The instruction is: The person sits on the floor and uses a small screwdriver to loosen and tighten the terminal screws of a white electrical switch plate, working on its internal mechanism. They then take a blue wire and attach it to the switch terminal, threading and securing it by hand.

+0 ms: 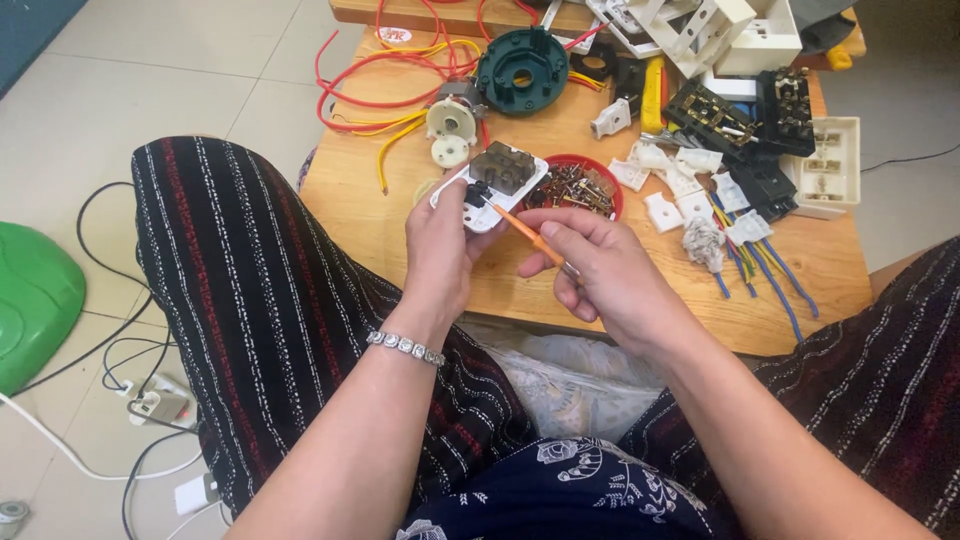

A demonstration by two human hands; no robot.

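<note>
Screwdriving underway: left hand [440,245] fingers clasp a white switch plate [490,190]; right hand [600,270] fingers pinch an orange screwdriver [525,232], tip at the plate. Next calls for steady turning.

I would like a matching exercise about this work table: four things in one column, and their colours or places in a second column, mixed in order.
Things:
1. screwdriver
2. bowl of screws
3. round motor cover
4. switch plate

Colour or place:
A. dark green, at the far side of the table
B. orange handle, in the right hand
C. white with a dark block, held in the left hand
D. red, just behind the hands

Pairs: 1-B, 2-D, 3-A, 4-C
</note>
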